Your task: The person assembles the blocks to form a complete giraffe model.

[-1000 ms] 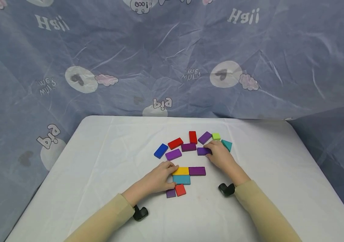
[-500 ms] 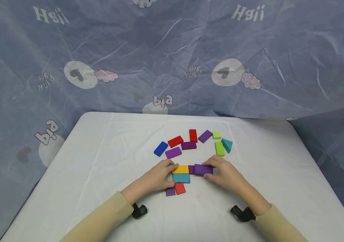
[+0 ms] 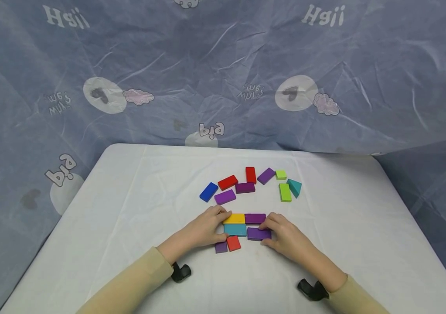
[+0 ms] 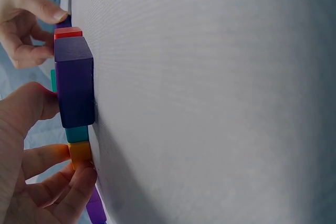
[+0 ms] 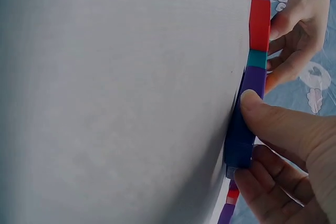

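Observation:
My left hand [image 3: 204, 227] holds the left ends of a yellow block [image 3: 233, 219] and a teal block [image 3: 235, 230], which lie one against the other. Its fingertips touch the yellow block in the left wrist view. With thumb and fingers, my right hand [image 3: 288, 235] pinches a purple block [image 3: 258, 234] just right of the teal one; a slight gap shows between them. Another dark purple block [image 3: 255, 218] lies end to end with the yellow one. Nearer the front, a red block [image 3: 233, 243] and a small purple block [image 3: 220, 247] sit by my left thumb.
Behind the hands on the white table [image 3: 148, 174] are scattered a blue block [image 3: 209, 192], several red and purple blocks, a long green block [image 3: 285, 192], a small green block [image 3: 280, 175] and a teal triangle block [image 3: 294, 188]. A patterned cloth [image 3: 223, 74] hangs behind the table.
My right hand has brought a purple block from the back group, over the dark purple one, to beside the teal block. The long green block is now uncovered. My left hand has stayed in place.

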Motion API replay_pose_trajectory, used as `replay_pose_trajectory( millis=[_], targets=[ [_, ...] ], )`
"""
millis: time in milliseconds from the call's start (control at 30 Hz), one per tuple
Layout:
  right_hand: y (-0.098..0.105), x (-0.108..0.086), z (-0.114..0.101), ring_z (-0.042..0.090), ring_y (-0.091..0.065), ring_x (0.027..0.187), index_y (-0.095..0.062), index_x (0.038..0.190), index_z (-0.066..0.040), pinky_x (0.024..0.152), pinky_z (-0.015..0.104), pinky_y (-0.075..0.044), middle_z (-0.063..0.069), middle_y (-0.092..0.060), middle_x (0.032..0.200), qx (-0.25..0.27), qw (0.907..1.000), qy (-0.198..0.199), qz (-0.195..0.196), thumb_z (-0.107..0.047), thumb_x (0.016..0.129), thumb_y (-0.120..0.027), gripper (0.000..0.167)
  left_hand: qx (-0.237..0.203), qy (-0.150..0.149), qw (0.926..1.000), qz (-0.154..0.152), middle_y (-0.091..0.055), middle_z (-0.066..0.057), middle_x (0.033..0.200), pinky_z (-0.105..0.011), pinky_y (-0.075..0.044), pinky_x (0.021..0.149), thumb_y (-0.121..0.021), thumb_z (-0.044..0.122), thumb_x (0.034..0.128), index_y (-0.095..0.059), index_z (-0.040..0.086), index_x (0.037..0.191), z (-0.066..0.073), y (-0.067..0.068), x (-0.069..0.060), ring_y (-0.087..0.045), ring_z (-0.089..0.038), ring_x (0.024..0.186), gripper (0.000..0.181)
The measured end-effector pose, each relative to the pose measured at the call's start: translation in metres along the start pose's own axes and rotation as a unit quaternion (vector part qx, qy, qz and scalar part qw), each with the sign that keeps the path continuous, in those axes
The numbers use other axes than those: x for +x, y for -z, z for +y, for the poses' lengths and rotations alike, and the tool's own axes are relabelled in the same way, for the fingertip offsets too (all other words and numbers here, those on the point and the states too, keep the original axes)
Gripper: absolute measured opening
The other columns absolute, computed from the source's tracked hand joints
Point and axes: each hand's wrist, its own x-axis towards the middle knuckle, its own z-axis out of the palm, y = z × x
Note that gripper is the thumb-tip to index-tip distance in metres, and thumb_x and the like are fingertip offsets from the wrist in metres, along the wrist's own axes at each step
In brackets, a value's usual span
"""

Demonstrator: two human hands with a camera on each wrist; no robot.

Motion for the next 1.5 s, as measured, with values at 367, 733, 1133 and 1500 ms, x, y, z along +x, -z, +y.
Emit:
replay_pose_trajectory(
  millis=[367, 733, 1133, 1500],
  targets=[
    [-0.003, 0.003, 0.004, 0.011, -0.056, 0.091, -0.071, 0.096, -0.013, 0.084, 0.032, -0.056, -0.005, -0.058, 0.092, 0.005, 0.9997, 0.014, 0.022, -0.016, 0.072, -0.088, 0.029, 0.006, -0.01, 0.9999, -0.001, -0.056, -0.009, 0.129, -0.031, -0.05, 0.101, -0.069, 0.031, 0.0896, -0.052, 0.005, 0.142, 0.001, 0.001, 0.0, -0.052, -0.019, 0.112, 0.061],
    [0.002, 0.012, 0.009, 0.025, -0.051, 0.118, -0.062, 0.131, -0.009, 0.097, 0.043, -0.053, 0.007, -0.058, 0.124, 0.023, 0.9997, 0.002, 0.008, -0.03, 0.069, -0.09, 0.071, 0.007, -0.005, 0.9999, 0.005, -0.056, -0.009, 0.128, -0.032, -0.05, 0.1, -0.07, 0.03, 0.089, -0.053, 0.005, 0.142, 0.003, 0.002, -0.001, -0.052, -0.019, 0.112, 0.061],
    [0.007, 0.021, 0.018, 0.025, -0.057, 0.116, -0.062, 0.131, -0.009, 0.101, 0.048, -0.049, 0.006, -0.062, 0.125, 0.081, 0.9931, -0.017, -0.083, -0.028, 0.077, -0.084, 0.062, 0.012, -0.005, 0.9999, 0.003, -0.055, -0.009, 0.128, -0.031, -0.05, 0.1, -0.069, 0.03, 0.0891, -0.052, 0.005, 0.142, 0.003, 0.0, -0.001, -0.052, -0.019, 0.112, 0.061],
    [0.005, 0.021, 0.022, 0.023, -0.058, 0.114, -0.064, 0.129, -0.011, 0.1, 0.048, -0.05, 0.003, -0.062, 0.122, 0.086, 0.9926, -0.009, -0.085, -0.029, 0.077, -0.084, 0.059, 0.013, -0.008, 0.9999, 0.004, -0.055, -0.009, 0.127, -0.03, -0.051, 0.098, -0.069, 0.03, 0.0886, -0.052, 0.004, 0.142, 0.005, -0.002, -0.001, -0.051, -0.018, 0.11, 0.061]
  ],
)
